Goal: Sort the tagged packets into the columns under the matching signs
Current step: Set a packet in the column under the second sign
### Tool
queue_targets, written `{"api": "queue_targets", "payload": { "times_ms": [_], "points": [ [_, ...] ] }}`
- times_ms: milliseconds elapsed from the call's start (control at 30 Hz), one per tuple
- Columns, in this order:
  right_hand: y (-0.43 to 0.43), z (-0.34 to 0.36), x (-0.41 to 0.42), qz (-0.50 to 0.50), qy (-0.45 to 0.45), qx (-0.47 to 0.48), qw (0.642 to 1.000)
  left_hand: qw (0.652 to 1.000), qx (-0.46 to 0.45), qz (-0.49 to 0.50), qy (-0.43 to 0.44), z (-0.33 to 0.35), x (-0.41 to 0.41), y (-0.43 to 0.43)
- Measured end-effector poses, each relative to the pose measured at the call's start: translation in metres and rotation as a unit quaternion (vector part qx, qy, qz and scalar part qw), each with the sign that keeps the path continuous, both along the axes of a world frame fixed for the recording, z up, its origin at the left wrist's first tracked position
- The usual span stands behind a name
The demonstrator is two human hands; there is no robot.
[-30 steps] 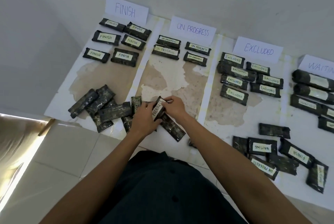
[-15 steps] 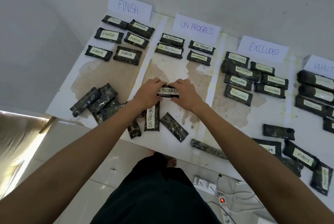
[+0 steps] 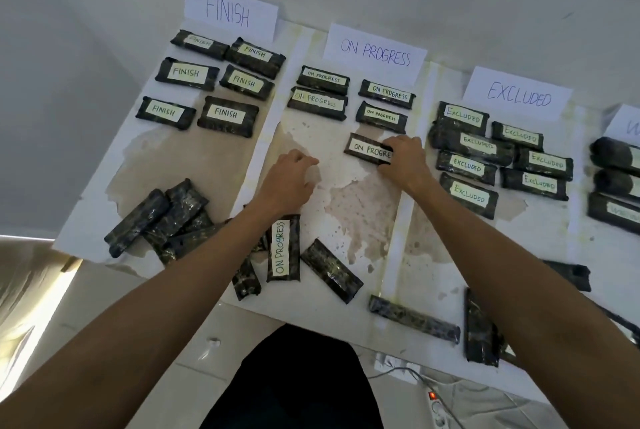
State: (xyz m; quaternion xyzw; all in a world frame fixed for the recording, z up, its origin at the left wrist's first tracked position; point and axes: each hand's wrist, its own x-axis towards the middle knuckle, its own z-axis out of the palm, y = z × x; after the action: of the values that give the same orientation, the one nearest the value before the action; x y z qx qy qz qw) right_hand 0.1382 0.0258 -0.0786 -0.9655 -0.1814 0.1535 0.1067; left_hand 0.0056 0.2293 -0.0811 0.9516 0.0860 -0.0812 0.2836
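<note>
- Gripping the right end of an ON PROGRESS packet (image 3: 366,152) with the right hand (image 3: 403,163), curling the fingers over that end and hiding the last letters of its tag.
- Placing it in the middle column under the ON PROGRESS sign (image 3: 375,54), just below the two packets in the right-hand row, laying it lengthwise left to right like its neighbours.
- Possibly touching the table (image 3: 207,168) with it already; hard telling from this angle whether resting flat or hovering just above.
- Hanging the left hand (image 3: 289,182) over the bare left half of the same column, fingers loosely curling, holding nothing.
- Noting a second ON PROGRESS packet (image 3: 283,248) just under the left wrist, lying tag up near the front edge, pointing lengthwise away from the body (crosswise to the sorted ones).
- Judging the next move: letting go on the right, then drawing back the left hand, by far the nearer one, and giving that packet a quarter turn before laying it in the gap beside the first.
- Leaving a heap of packets (image 3: 156,220) at the left, tags hidden.
</note>
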Motion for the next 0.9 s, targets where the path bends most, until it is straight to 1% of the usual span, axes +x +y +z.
{"api": "queue_targets", "payload": {
  "times_ms": [133,233,300,367,433,533,633,733,800,900],
  "points": [
    [0.001,-0.001,0.009,-0.014,0.002,0.019,1.000,1.000,-0.001,0.005,0.007,-0.004,0.000,-0.001],
    [0.003,0.003,0.005,-0.010,0.002,0.008,1.000,1.000,-0.007,0.019,0.005,-0.001,-0.009,0.002],
    [0.006,0.008,-0.005,-0.002,-0.013,0.010,1.000,0.999,-0.021,0.038,0.000,0.004,-0.022,0.001],
    [0.012,0.014,-0.022,0.007,-0.010,0.036,0.999,0.997,-0.041,0.070,-0.006,0.010,-0.043,-0.002],
    [0.020,0.022,-0.045,0.034,0.016,0.059,0.998,0.992,-0.063,0.107,-0.011,0.013,-0.069,-0.008],
    [0.035,0.031,-0.086,0.079,0.092,0.097,0.988,0.984,-0.086,0.153,0.002,0.013,-0.108,-0.021],
    [0.055,0.027,-0.119,0.149,0.152,0.095,0.972,0.973,-0.061,0.217,0.046,0.013,-0.137,-0.038],
    [0.074,0.018,-0.143,0.200,0.188,0.085,0.958,0.966,-0.035,0.247,0.075,0.010,-0.153,-0.051],
    [0.082,0.013,-0.153,0.222,0.190,0.069,0.954,0.962,-0.036,0.254,0.096,0.006,-0.157,-0.056],
    [0.088,0.009,-0.162,0.243,0.143,0.028,0.959,0.960,-0.046,0.254,0.109,0.003,-0.158,-0.058]
  ]
}}
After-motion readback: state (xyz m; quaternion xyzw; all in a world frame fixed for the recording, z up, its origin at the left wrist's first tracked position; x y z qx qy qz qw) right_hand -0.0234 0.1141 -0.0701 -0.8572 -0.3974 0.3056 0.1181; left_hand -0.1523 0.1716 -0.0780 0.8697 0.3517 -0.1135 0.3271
